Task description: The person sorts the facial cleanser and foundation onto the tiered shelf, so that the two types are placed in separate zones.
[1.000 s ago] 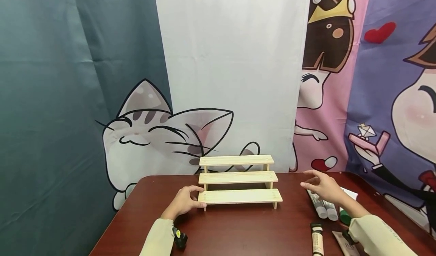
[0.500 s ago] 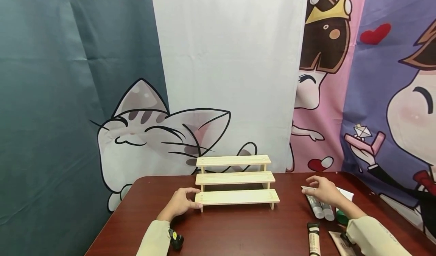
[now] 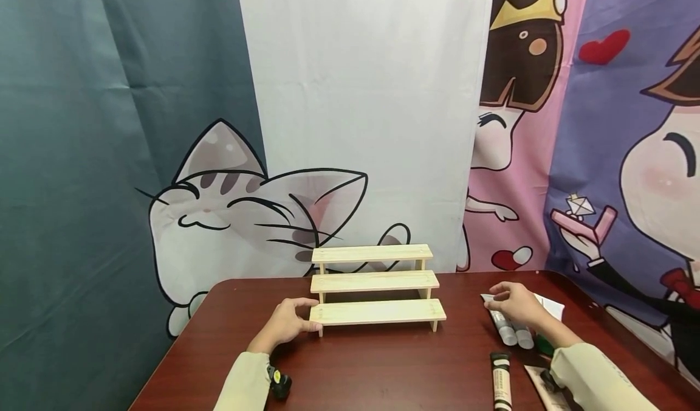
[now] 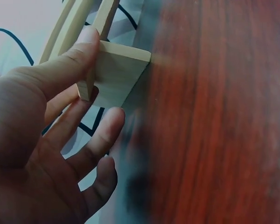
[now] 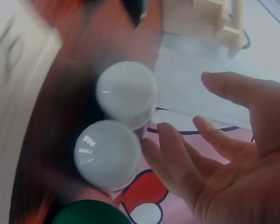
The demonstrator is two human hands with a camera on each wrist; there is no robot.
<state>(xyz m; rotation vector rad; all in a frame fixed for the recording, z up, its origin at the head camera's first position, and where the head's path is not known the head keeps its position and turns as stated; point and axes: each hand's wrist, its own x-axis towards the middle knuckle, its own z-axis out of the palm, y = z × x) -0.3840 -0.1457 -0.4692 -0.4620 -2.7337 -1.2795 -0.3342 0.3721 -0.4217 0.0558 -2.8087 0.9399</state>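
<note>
A three-tier wooden step shelf (image 3: 377, 312) stands at the middle back of the table. My left hand (image 3: 285, 323) grips the left end of its lowest board; in the left wrist view the thumb presses on the board (image 4: 86, 86) while the other fingers spread around its end. Over on the right, my right hand (image 3: 519, 306) hovers with loosely bent fingers above two grey squeeze tubes (image 3: 504, 331) lying side by side. In the right wrist view their pale round caps (image 5: 107, 154) face the camera, and the fingers are near them with nothing held.
Beside the grey tubes lies a white tube (image 3: 552, 306) with a green cap (image 3: 544, 345), partly hidden by the right arm. Nearer the front are a cream tube with black ends (image 3: 500, 380) and a flat beige tube (image 3: 544, 386). A printed curtain (image 3: 372, 125) hangs behind the table (image 3: 383, 368).
My right hand has lowered slightly over the grey tubes, its fingers drawing a little closer together. My left hand keeps its grip on the shelf's end. The head view has shifted slightly.
</note>
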